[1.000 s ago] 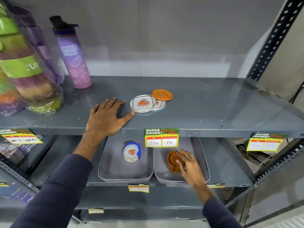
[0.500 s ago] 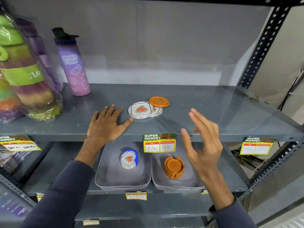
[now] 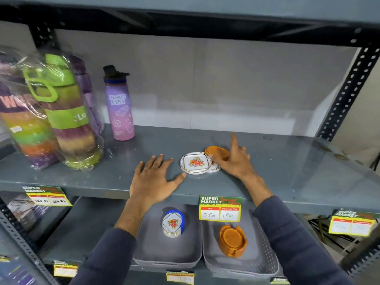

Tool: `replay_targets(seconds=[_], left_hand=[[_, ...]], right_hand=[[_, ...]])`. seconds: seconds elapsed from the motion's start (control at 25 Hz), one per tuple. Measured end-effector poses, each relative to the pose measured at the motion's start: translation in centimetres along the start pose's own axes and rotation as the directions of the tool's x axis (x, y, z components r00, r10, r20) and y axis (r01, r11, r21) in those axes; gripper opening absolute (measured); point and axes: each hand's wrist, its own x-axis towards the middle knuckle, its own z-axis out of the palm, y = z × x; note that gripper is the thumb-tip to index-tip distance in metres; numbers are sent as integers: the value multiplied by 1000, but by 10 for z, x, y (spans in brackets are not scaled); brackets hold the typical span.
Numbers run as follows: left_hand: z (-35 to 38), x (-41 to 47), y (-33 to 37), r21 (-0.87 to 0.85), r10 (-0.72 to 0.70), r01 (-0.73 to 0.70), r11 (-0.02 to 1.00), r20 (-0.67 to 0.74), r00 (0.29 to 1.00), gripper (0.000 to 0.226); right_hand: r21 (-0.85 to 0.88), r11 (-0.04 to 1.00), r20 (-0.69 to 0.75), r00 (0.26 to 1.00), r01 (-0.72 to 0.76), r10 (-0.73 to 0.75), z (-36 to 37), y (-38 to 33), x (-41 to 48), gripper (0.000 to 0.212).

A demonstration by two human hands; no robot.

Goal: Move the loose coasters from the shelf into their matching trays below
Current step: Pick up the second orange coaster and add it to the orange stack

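On the grey shelf (image 3: 287, 161) lie white floral coasters (image 3: 195, 162), two overlapping, with an orange coaster (image 3: 218, 152) resting on the far one. My right hand (image 3: 234, 161) has its thumb and fingers around the orange coaster. My left hand (image 3: 154, 179) lies flat on the shelf, fingers spread, its thumb just left of the front floral coaster. Below, the left grey tray (image 3: 152, 251) holds a blue holder with floral coasters (image 3: 173, 223). The right grey tray (image 3: 261, 258) holds an orange holder of orange coasters (image 3: 232, 240).
A purple water bottle (image 3: 120, 108) stands at the back left of the shelf, beside wrapped stacks of coloured containers (image 3: 61, 116). A price tag (image 3: 220, 208) hangs on the shelf edge above the trays. A black perforated upright (image 3: 347, 89) bounds the right side.
My right hand rose from the orange holder in the lower tray to the shelf and closed on the orange coaster. My left hand stayed flat on the shelf. The view tilted upward.
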Motion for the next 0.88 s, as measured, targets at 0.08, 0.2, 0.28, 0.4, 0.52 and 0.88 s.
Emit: replay_targets(seconds=[0.08,0.2,0.28,0.4,0.52,0.88], left_hand=[[1,0,-1,-5,-3,3,1000,-10,1000,82],[2,2,-1,-8,-1,1,1000,-20,1000,82],[3,2,-3,-4,3,-3,1000,-22,1000,82],[3,2,-4,0,3,-3,1000,-14,1000,83],[3,3,-3,-4,1,-1,1000,-22,1000,84],[4,1,-1,-23,-7,6,1000,-41,999,82]], right_hand=[[-20,1000,47,999,-23,24,4,9,7,102],[-21,1000,62,998,8,-7,7,16,11,94],[4,1000,27,999,22,-22,7,13,9,90],[86,990,-158,983,110,-96,-4,1,-2,83],[141,937,-395,886,320,-243,-24,-25,-29,83],[-224,594,-672,319,772,-669,-101,-111,-135,79]])
